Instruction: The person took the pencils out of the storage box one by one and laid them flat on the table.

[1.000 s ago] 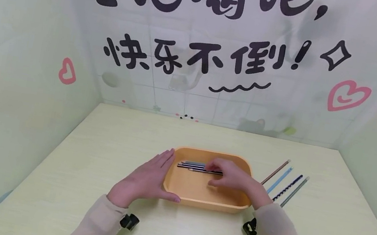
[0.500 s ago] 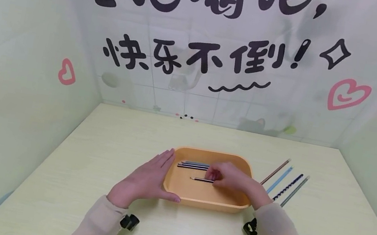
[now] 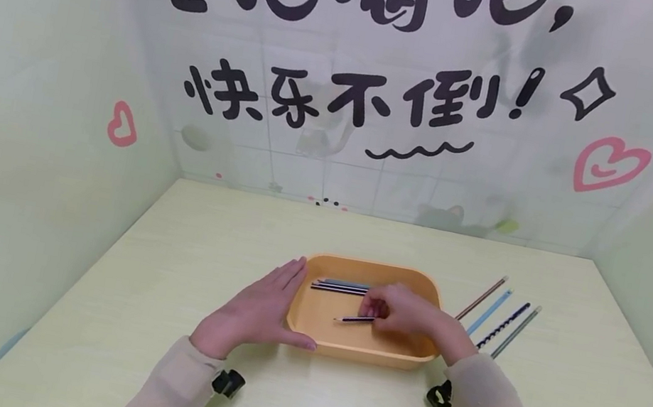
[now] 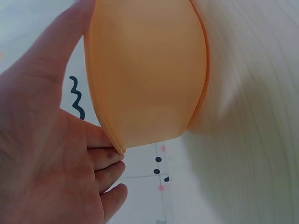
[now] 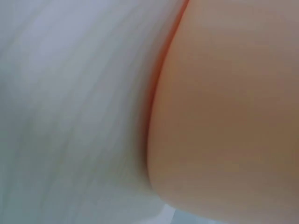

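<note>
An orange plastic tray (image 3: 366,356) sits on the table in the head view. My left hand (image 3: 258,309) rests against its left end with fingers straight and thumb along the front rim; the left wrist view shows the fingertips at the tray's rim (image 4: 96,100). Inside the tray, my right hand (image 3: 408,312) pinches a dark striped pencil (image 3: 354,320), its sharpened tip pointing left. Behind that, several pencils (image 3: 339,290) lie side by side near the tray's back wall, their right ends hidden by the hand. The right wrist view holds only the tray's outer wall (image 5: 224,112), no fingers.
Right of the tray, a brown pencil (image 3: 483,297), a light blue pencil (image 3: 491,311), a dark patterned pencil (image 3: 503,325) and a grey-green pencil (image 3: 517,331) lie slanted on the table (image 3: 217,236). Printed wall panels stand at the back and sides.
The right hand has taken hold of one pencil and drawn it away from the others, toward the tray's front. That pencil is now slightly slanted. The left hand stays against the tray.
</note>
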Demonstrator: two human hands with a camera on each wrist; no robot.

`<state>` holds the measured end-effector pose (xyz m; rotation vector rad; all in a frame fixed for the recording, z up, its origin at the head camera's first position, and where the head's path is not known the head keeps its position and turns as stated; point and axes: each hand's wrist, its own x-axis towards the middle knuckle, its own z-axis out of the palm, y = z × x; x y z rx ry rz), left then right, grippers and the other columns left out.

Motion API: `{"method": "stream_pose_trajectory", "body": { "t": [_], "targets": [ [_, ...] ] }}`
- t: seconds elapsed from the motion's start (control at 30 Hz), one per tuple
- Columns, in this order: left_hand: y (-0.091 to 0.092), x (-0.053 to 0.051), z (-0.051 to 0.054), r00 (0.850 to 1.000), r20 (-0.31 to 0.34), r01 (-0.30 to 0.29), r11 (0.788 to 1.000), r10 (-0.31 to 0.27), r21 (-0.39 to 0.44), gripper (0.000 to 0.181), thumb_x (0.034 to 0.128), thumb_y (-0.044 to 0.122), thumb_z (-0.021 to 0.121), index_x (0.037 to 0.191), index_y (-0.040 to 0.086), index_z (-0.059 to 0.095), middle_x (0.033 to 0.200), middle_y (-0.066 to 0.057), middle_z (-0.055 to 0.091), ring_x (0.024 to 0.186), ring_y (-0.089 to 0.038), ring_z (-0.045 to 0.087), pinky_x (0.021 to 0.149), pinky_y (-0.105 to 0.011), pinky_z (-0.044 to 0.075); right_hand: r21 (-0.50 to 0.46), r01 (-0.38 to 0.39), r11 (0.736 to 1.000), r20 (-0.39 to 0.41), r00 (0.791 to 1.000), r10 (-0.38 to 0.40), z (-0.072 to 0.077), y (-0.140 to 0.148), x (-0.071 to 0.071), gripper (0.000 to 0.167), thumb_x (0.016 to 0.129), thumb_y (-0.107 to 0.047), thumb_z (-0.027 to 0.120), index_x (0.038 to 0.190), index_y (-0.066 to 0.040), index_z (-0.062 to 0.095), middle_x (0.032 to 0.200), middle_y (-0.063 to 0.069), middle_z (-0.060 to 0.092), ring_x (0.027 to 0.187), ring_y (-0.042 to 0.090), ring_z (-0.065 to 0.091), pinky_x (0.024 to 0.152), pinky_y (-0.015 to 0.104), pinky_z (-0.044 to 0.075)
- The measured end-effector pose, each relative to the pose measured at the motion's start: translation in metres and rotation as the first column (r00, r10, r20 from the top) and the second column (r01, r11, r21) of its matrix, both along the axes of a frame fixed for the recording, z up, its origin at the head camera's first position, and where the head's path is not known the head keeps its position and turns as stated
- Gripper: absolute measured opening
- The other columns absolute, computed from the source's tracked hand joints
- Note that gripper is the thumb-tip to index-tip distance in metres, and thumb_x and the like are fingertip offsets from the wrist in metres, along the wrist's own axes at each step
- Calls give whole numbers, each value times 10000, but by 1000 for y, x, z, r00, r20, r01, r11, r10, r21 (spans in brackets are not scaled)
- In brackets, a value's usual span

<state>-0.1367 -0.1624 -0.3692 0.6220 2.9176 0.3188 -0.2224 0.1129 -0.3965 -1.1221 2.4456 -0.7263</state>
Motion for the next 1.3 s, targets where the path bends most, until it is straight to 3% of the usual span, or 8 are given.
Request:
{"method": "stream_pose_trajectory", "body": {
  "t": [0.4, 0.8, 1.1, 1.3],
  "targets": [
    [0, -2, -2, 1000, -8, 9, 1000, -10, -12, 1268, 733, 774, 674, 1575, -28, 168, 1680, -172, 91, 1564, -309, 123, 1283, -437, 200, -55, -59, 997, -54, 997, 56, 8, 6, 5, 191, 781, 4, 644, 921, -119, 688, 838, 13, 668, 738, 38, 523, 664, 174, 498],
    [0, -2, -1, 1000, 3, 2, 1000, -2, -1, 1271, 727, 763, 690, 1577, -24, 168, 1682, -163, 91, 1566, -303, 118, 1285, -437, 195, -74, -39, 997, -123, 992, 29, 28, 9, 22, 201, 770, 6, 624, 922, -126, 625, 820, -20, 621, 740, 34, 512, 669, 223, 518],
    [-1, -2, -1, 1000, -1, 2, 1000, -2, -6, 1272, 725, 761, 693, 1575, -26, 170, 1681, -166, 96, 1565, -305, 126, 1283, -438, 201, -163, -41, 986, -180, 984, 11, 44, 16, 36, 246, 769, 46, 606, 927, -142, 623, 839, -8, 629, 750, 38, 530, 669, 208, 527],
    [-1, -2, 0, 1000, -4, 13, 1000, -13, -8, 1266, 731, 758, 691, 1573, -32, 172, 1679, -174, 97, 1564, -311, 124, 1284, -440, 197, -184, -44, 982, -262, 965, -6, 56, 22, 43, 258, 787, 61, 625, 935, -150, 644, 859, -20, 657, 787, 47, 562, 707, 210, 546]
  ]
}}
